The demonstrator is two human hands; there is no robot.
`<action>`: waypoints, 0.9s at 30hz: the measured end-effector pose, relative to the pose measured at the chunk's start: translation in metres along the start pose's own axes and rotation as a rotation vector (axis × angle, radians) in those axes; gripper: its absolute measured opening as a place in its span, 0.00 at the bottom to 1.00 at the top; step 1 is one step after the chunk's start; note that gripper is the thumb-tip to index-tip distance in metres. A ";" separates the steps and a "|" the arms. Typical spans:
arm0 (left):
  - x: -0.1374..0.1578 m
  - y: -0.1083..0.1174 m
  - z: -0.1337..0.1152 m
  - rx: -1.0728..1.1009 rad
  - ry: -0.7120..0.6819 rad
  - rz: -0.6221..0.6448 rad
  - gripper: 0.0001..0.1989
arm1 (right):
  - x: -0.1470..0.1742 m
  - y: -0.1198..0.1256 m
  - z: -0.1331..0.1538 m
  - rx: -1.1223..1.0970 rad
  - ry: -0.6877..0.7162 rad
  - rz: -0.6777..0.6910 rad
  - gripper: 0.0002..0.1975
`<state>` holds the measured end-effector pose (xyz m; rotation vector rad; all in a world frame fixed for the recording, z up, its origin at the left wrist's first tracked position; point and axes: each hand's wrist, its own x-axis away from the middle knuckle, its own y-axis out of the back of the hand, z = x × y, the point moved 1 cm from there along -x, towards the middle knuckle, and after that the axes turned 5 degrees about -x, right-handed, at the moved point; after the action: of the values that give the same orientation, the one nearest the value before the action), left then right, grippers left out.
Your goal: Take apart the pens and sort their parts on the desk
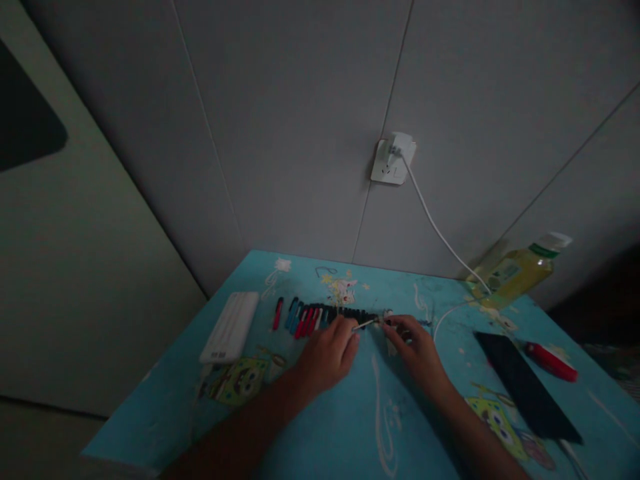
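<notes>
Over the blue table, my left hand point(331, 350) is closed around a thin, pale pen-like stick point(364, 325) that points to the right. My right hand point(409, 339) has its fingers pinched at the stick's dark far end; whatever small part they hold there is too dim to make out. Just behind my hands lies a row of short pens or markers point(309, 322) in red, blue, white and black, partly hidden by my left hand. A single red one with a dark end point(278, 313) lies apart at the left of the row.
A white power bank-like block point(231, 327) lies at the left of the table point(320, 427). On the right are a dark flat phone-like slab point(527, 387), a red handheld object point(551, 361) and a yellow bottle point(520, 272). A white cable point(435, 227) runs from the wall socket point(391, 162).
</notes>
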<state>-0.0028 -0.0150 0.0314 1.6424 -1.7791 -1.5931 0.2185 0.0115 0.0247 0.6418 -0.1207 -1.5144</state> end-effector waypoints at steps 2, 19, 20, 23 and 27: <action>0.002 0.000 -0.003 0.010 -0.055 -0.011 0.10 | -0.009 -0.005 0.004 -0.005 0.002 0.032 0.15; 0.011 0.005 -0.018 -0.089 -0.331 0.045 0.13 | -0.087 -0.082 0.021 0.235 0.149 0.454 0.13; 0.011 0.005 -0.018 -0.089 -0.332 0.041 0.13 | -0.089 -0.081 0.022 0.238 0.148 0.468 0.14; 0.011 0.003 -0.017 -0.088 -0.345 0.030 0.13 | -0.092 -0.077 0.023 0.226 0.129 0.480 0.15; 0.011 -0.002 -0.016 -0.080 -0.374 0.003 0.11 | -0.093 -0.078 0.023 0.235 0.133 0.575 0.14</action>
<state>0.0064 -0.0321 0.0309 1.3726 -1.8508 -2.0485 0.1313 0.0974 0.0374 0.8105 -0.3539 -0.9067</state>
